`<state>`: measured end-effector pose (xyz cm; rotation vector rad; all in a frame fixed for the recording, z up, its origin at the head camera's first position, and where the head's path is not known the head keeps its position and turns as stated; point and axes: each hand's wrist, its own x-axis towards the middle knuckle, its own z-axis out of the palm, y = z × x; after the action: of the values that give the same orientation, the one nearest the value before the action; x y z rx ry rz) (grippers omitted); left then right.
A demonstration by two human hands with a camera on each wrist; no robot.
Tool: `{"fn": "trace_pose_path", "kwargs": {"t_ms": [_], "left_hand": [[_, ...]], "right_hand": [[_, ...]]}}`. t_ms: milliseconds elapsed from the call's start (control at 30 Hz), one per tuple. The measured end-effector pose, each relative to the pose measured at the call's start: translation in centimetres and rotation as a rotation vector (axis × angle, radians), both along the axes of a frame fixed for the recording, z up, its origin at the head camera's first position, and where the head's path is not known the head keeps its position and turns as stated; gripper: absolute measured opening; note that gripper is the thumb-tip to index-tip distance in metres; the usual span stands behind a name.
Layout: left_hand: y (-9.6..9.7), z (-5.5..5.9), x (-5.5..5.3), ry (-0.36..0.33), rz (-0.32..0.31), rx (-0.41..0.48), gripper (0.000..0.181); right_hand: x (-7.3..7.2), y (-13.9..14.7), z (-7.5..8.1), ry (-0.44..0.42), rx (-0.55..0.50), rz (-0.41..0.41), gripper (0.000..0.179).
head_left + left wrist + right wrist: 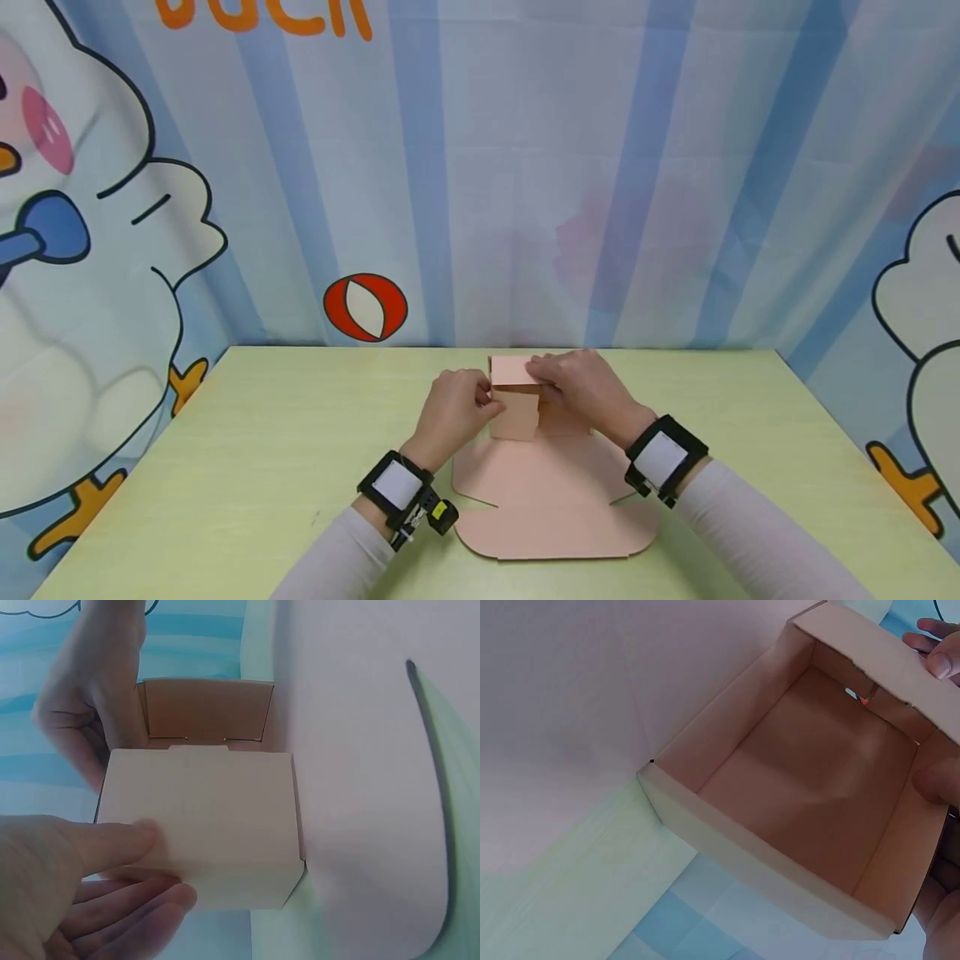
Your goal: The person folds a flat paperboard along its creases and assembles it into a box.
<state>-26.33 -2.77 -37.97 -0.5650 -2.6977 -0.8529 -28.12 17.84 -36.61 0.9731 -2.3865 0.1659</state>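
Observation:
A partly folded cardboard box, pinkish outside and plain brown inside, stands with its long lid panel spread toward the person. My left hand pinches the box's left side wall, its thumb on one face of the folded wall and its fingers curled at the adjoining face. On the far wall, my right hand holds the cardboard, with the thumb inside and the other fingers outside. The right wrist view looks into the hollow box interior, where a small slot shows near a corner.
The box stands near the far edge of a pale green table. Behind it hangs a blue striped curtain printed with cartoon ducks and a red ball. Black camera straps circle both wrists.

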Motion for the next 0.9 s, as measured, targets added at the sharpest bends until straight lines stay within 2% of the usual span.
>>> {"fn": "trace_pose_path", "kwargs": {"t_ms": [300,633,900], "left_hand": [[0.3,-0.1,-0.2,0.045,0.013,-0.001,0.017],[0.6,-0.3,-0.4,0.084,0.073,-0.049,0.017],[1.1,-0.7,-0.6,0.117,0.118,-0.036,0.024]], "right_hand": [[0.1,0.1,0.1,-0.022,-0.036,0.039,0.025],[0.1,0.0,0.1,-0.014,-0.04,0.053,0.027],[0.1,0.1,0.2,-0.001,-0.041,0.061,0.03]]}}
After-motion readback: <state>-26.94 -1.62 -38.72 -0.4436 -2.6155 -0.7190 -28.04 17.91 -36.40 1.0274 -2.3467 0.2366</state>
